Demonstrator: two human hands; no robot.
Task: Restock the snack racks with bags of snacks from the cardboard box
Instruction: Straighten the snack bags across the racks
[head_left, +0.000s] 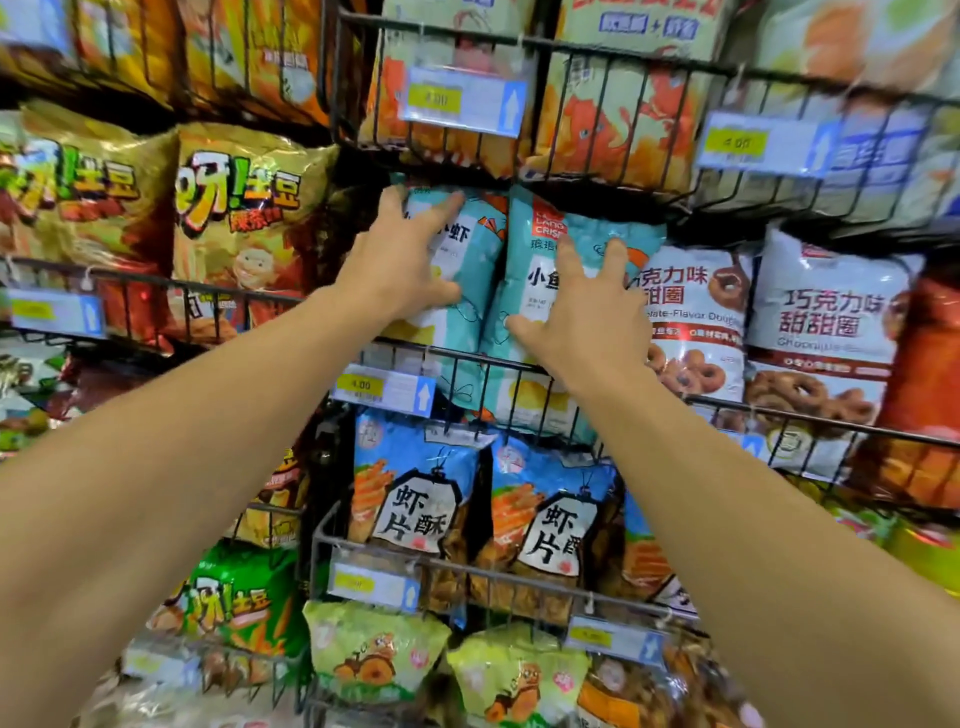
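Two light teal snack bags stand side by side in the middle wire rack (467, 358). My left hand (400, 254) rests on the left teal bag (467, 270), fingers spread and laid over its upper front, thumb at its lower edge. My right hand (587, 306) presses flat with spread fingers on the right teal bag (530, 249). Both arms reach up from below. The cardboard box is out of view.
White doughnut snack bags (696, 312) fill the rack just right of my right hand. Gold potato snack bags (244, 208) hang to the left. Blue shrimp chip bags (415, 483) sit in the rack below, green bags (374, 654) lower still. Orange bags (613, 119) crowd the rack above.
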